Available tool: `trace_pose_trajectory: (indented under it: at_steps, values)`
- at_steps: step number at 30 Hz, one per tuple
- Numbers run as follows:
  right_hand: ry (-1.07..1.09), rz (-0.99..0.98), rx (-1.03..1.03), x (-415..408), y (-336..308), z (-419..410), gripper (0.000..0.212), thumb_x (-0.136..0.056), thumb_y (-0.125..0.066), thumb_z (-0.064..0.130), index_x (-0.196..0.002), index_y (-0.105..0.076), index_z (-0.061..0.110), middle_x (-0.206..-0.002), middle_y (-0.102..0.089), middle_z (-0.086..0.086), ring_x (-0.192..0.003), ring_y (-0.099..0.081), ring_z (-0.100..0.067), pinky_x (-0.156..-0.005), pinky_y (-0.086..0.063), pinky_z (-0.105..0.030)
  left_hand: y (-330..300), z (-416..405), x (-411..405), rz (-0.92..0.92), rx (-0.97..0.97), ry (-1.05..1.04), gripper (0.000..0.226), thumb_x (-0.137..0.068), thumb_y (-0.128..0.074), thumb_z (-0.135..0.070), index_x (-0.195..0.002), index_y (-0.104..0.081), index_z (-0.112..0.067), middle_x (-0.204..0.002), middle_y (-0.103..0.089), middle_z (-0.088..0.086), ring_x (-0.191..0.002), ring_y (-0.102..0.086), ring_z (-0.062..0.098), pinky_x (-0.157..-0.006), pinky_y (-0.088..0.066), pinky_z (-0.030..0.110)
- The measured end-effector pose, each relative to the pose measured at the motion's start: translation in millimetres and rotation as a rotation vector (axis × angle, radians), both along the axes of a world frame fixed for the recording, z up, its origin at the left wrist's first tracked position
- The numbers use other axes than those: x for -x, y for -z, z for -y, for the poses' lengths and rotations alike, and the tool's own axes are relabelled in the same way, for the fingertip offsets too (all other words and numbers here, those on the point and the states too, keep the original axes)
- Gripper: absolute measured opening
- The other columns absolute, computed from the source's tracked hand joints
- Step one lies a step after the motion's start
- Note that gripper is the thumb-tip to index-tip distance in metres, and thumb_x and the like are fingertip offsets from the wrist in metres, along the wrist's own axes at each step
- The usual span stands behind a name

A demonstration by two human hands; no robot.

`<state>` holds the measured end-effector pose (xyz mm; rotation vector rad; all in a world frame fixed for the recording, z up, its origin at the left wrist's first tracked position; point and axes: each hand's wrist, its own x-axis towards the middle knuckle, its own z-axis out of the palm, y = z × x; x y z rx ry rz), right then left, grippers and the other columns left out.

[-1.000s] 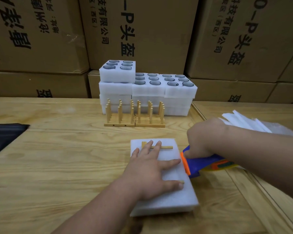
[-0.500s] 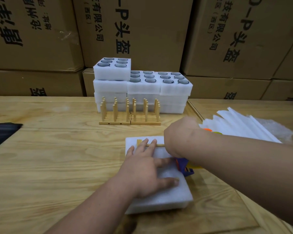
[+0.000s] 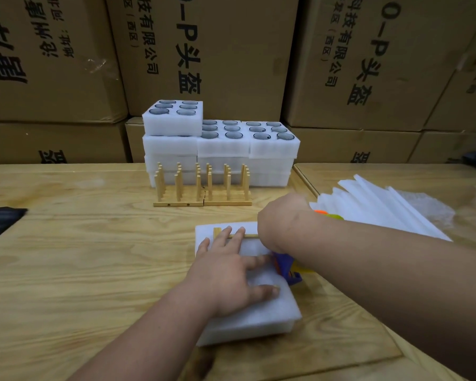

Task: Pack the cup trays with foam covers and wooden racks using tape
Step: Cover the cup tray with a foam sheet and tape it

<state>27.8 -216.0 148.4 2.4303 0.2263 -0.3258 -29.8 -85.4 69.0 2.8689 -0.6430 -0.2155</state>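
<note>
Left hand (image 3: pixel 228 273) flat on the foam-covered tray (image 3: pixel 248 314) near the front of the table (image 3: pixel 66 270), fingers straight and spread, tips on the wooden rack (image 3: pixel 231 234). Right hand (image 3: pixel 279 218) over the blue tape tool (image 3: pixel 286 268), fingers hidden, so grip not clear. Maybe a crooked strip or a slipped cover, with too light a press.

Bench (image 3: pixel 80 270): pale wood, visible grain and knots, low sheen. Foam cover (image 3: pixel 259 312): white, matt, finely textured. Wooden racks (image 3: pixel 204 188): light, smooth, unpainted dowels. Cup trays (image 3: pixel 220 149): white matt foam holding glossy grey cups. Tape dispenser (image 3: pixel 286 268): shiny blue plastic. Boxes (image 3: pixel 217 50): matt brown cardboard.
</note>
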Motion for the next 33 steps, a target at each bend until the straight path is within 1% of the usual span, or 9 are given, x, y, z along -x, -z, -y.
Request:
trace_pose_trajectory:
  at_steps: [6, 10, 14, 17, 19, 24, 29, 31, 33]
  values:
    - [-0.065, -0.057, 0.061, -9, 19, -21, 0.021, -0.094, -0.055, 0.031, -0.076, -0.05, 0.023, -0.083, -0.054, 0.005, -0.082, -0.055, -0.021, -0.071, -0.046, -0.032, 1, -5, 3, 0.023, 0.047, -0.014, 0.072, -0.075, -0.039, -0.092, -0.141, -0.035, -0.065, -0.169, 0.009, -0.007, -0.153, 0.015, 0.016, -0.123, 0.003, 0.051]
    - [-0.029, -0.047, 0.086, -12, 12, -7, 0.017, -0.092, -0.056, 0.027, -0.076, -0.052, 0.023, -0.083, -0.055, 0.005, -0.081, -0.057, -0.019, -0.085, -0.05, -0.035, 1, -5, 3, -0.003, 0.042, -0.017, 0.073, -0.074, -0.038, -0.092, -0.141, -0.018, -0.072, -0.169, 0.011, -0.006, -0.153, 0.017, 0.017, -0.122, 0.005, 0.052]
    - [0.127, -0.028, -0.066, -10, -2, 35, 0.014, -0.093, -0.048, 0.023, -0.096, -0.062, 0.022, -0.087, -0.056, 0.002, -0.084, -0.056, -0.023, -0.071, -0.043, -0.035, 2, -6, 1, -0.003, 0.046, -0.011, 0.074, -0.073, -0.037, -0.093, -0.141, -0.015, -0.074, -0.169, 0.01, -0.006, -0.153, 0.017, 0.018, -0.122, 0.006, 0.054]
    - [0.239, 0.129, -0.325, 3, -1, 77, 0.04, -0.099, -0.038, 0.057, -0.099, -0.061, 0.024, -0.096, -0.059, 0.002, -0.087, -0.056, -0.023, -0.07, -0.039, -0.034, 4, -6, 0, -0.003, 0.044, -0.014, 0.075, -0.072, -0.037, -0.094, -0.141, -0.017, -0.074, -0.169, 0.011, -0.007, -0.153, 0.019, 0.017, -0.122, 0.006, 0.053]
    - [0.252, 0.318, -0.466, 20, 7, 103, 0.051, -0.092, -0.037, 0.073, -0.093, -0.054, 0.025, -0.085, -0.058, 0.007, -0.077, -0.057, -0.017, -0.059, -0.038, -0.03, 4, -6, 0, -0.006, 0.044, -0.014, 0.074, -0.072, -0.037, -0.094, -0.14, -0.016, -0.074, -0.169, 0.012, -0.007, -0.153, 0.02, 0.016, -0.122, 0.007, 0.053]
    - [0.265, 0.617, -0.668, 74, 48, 121, 0.044, -0.083, -0.045, 0.075, -0.106, -0.052, 0.037, -0.066, -0.049, 0.014, -0.071, -0.061, -0.022, -0.052, -0.034, -0.028, 3, -6, 2, 0.005, 0.056, -0.017, 0.076, -0.07, -0.034, -0.094, -0.14, -0.015, -0.074, -0.169, 0.012, -0.009, -0.153, 0.02, 0.016, -0.123, 0.007, 0.051]
    - [0.361, 0.791, -0.686, 109, 94, 119, 0.049, -0.077, -0.051, 0.081, -0.105, -0.056, 0.041, -0.077, -0.072, 0.007, -0.077, -0.072, -0.025, -0.055, -0.037, -0.03, 0, -5, 1, -0.007, 0.024, -0.014, 0.079, -0.075, -0.036, -0.092, -0.144, -0.003, -0.071, -0.168, 0.018, -0.009, -0.152, 0.024, 0.016, -0.123, 0.01, 0.051]
    - [0.315, 0.776, -0.668, 113, 105, 120, 0.045, -0.077, -0.066, 0.069, -0.103, -0.061, 0.032, -0.075, -0.071, 0.002, -0.073, -0.07, -0.027, -0.054, -0.037, -0.031, -1, -4, 1, 0.005, -0.016, -0.006, 0.083, -0.076, -0.03, -0.092, -0.143, 0.013, -0.069, -0.166, 0.023, -0.009, -0.15, 0.03, 0.017, -0.12, 0.016, 0.055]
    - [0.269, 0.813, -0.748, 115, 107, 119, 0.039, -0.078, -0.077, 0.05, -0.102, -0.067, 0.021, -0.087, -0.069, -0.006, -0.083, -0.067, -0.032, -0.064, -0.046, -0.037, -3, -4, 2, 0.038, -0.02, -0.005, 0.077, -0.079, -0.017, -0.091, -0.141, 0.022, -0.066, -0.161, 0.028, -0.013, -0.146, 0.038, 0.018, -0.114, 0.025, 0.06]
